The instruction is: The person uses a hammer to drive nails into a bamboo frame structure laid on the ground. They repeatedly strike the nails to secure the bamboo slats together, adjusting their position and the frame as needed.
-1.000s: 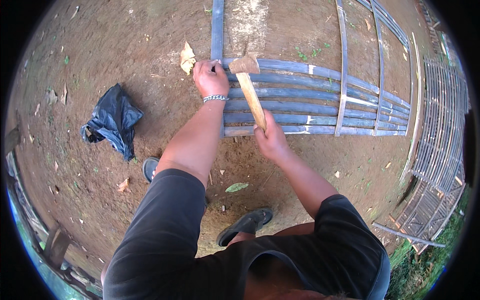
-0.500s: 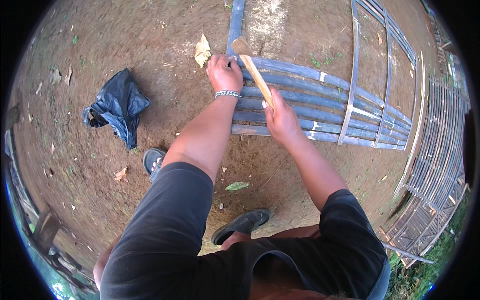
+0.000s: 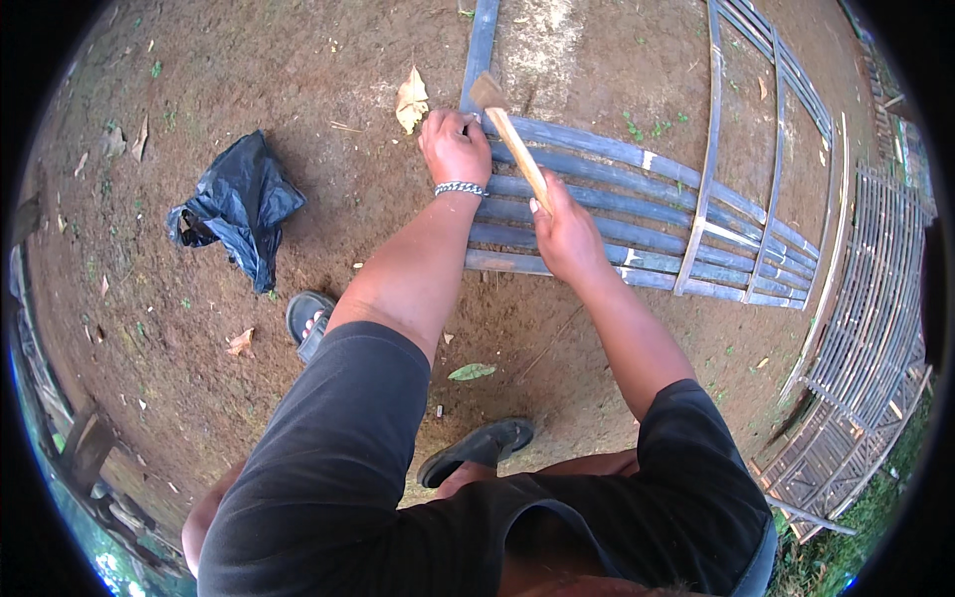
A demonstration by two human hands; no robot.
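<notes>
My right hand (image 3: 569, 231) is wrapped round the wooden handle of a hammer (image 3: 516, 149). Its brown, rusty-looking head is over the corner of a frame of dark bamboo slats (image 3: 587, 167), just by my left fingertips. My left hand (image 3: 456, 147), with a chain bracelet at the wrist, is closed at that corner, where the slat ends meet a dark bamboo crosspiece (image 3: 480, 45). Thumb and fingers pinch together there; whatever is between them is too small or hidden to name.
The slat frame stretches off to the right over bare soil, with crossbars (image 3: 702, 169) across it. A black plastic bag (image 3: 239, 209) lies at left. Dry leaves (image 3: 411, 101) dot the ground. At far right stands a bamboo rack (image 3: 860, 289). My sandalled foot (image 3: 477, 453) is below.
The whole view has shifted slightly, so the ground and frame appear a little further right. Both hands and the hammer keep nearly the same place at the frame's corner.
</notes>
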